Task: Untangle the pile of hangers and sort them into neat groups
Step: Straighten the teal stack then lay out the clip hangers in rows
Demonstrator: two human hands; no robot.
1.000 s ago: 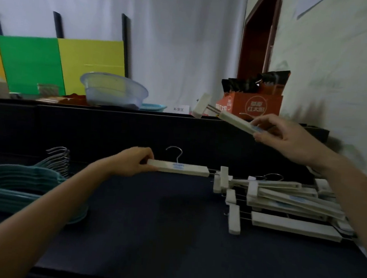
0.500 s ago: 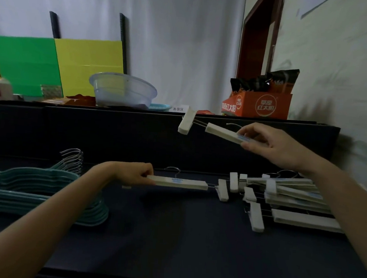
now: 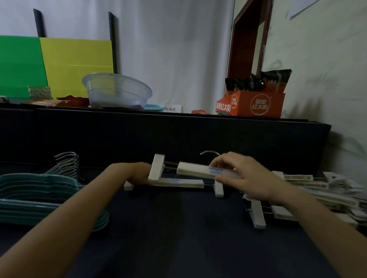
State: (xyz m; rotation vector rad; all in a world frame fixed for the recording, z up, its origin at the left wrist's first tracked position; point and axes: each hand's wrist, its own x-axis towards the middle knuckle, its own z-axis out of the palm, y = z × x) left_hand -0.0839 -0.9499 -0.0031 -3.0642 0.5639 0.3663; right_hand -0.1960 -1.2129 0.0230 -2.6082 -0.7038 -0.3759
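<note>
Lying along the table's left edge is the teal hanger stack; white clip hangers crowd its right edge. Mid-table, the left hand grips a flat white hanger; the right hand pinches another hanger just above it.

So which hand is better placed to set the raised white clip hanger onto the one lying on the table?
Right. The right hand already grips the raised white clip hanger directly above the lower clip hanger. The left hand is pinning that lower one's end on the table, so it should probably remain there.
</note>
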